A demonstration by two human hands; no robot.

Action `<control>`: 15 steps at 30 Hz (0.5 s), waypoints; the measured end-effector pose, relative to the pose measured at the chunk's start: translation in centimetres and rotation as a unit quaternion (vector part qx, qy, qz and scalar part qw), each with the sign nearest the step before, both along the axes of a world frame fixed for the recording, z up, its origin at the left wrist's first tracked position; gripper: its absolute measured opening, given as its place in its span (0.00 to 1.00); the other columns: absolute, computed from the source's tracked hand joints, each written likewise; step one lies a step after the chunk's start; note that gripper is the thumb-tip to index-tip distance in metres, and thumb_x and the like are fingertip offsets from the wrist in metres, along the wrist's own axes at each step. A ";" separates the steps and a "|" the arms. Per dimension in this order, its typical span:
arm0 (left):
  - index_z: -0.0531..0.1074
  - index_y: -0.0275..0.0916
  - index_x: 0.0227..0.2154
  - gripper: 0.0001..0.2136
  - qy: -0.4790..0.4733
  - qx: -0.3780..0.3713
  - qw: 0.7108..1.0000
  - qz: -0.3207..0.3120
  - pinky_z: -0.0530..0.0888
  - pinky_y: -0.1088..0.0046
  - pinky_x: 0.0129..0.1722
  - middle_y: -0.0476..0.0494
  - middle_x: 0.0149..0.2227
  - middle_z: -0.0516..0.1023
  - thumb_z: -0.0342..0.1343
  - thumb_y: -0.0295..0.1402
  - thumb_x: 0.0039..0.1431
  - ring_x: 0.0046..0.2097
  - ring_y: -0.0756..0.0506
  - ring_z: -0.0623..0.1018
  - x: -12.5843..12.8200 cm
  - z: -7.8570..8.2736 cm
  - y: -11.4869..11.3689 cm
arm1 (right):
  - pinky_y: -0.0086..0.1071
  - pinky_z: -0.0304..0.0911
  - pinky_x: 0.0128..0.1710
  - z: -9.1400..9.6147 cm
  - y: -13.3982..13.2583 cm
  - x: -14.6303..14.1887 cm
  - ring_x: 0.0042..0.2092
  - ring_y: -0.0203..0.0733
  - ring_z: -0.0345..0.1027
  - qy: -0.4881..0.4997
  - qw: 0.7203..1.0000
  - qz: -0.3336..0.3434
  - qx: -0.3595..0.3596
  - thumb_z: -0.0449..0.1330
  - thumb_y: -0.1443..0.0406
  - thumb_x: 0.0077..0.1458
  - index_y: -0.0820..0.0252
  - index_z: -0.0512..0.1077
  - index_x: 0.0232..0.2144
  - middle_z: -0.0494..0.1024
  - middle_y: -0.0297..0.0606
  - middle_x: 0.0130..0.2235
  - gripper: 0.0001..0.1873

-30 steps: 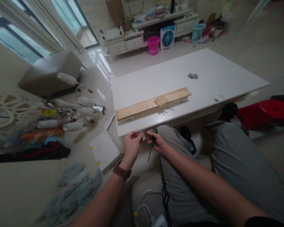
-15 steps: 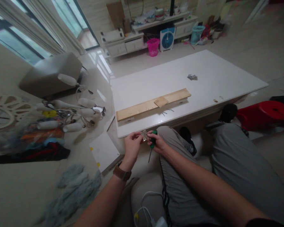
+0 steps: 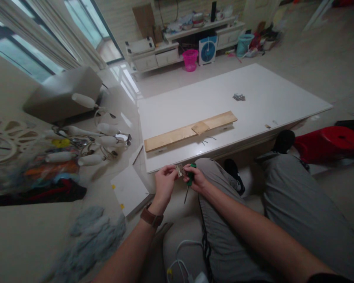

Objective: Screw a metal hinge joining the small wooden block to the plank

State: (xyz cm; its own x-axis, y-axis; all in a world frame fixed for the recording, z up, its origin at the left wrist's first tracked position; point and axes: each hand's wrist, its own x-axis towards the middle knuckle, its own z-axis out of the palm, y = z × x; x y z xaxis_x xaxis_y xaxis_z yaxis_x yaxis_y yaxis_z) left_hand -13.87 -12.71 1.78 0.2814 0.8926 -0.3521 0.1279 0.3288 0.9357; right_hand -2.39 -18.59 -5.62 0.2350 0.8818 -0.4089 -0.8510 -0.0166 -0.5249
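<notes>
My left hand (image 3: 165, 181) pinches a small metal bracket (image 3: 179, 169) with holes in it, held just off the near edge of the white board. Closed around the green handle of a screwdriver (image 3: 191, 177) is my right hand (image 3: 197, 179), with the blade pointing down and its fingertips also at the bracket's right side. Beyond the hands, a long wooden plank (image 3: 168, 138) lies on the white board (image 3: 265, 90). A small square wood piece (image 3: 200, 127) rests across the plank, and a few screws (image 3: 205, 142) lie in front of it.
A heap of metal hardware (image 3: 238, 97) sits farther back on the board. At the left are a white panel (image 3: 129, 190) on the floor and a lamp fixture (image 3: 90, 135). A red stool (image 3: 330, 141) stands at the right. White cables (image 3: 179, 251) lie beside my leg.
The bracket has tilted slightly between my fingers, so its face catches the light differently. Both hands stay in nearly the same place, and the screwdriver remains in the right.
</notes>
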 end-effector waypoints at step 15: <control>0.81 0.33 0.31 0.13 -0.017 -0.002 1.000 -0.013 0.79 0.69 0.37 0.43 0.29 0.82 0.71 0.32 0.40 0.32 0.48 0.79 0.1 -0.4 0.0 | 0.23 0.55 0.19 0.1 -0.1 -0.2 0.20 0.28 0.57 -0.038 0.999 0.008 -0.002 0.75 0.64 0.35 0.58 0.76 0.29 0.69 0.24 0.19 0.16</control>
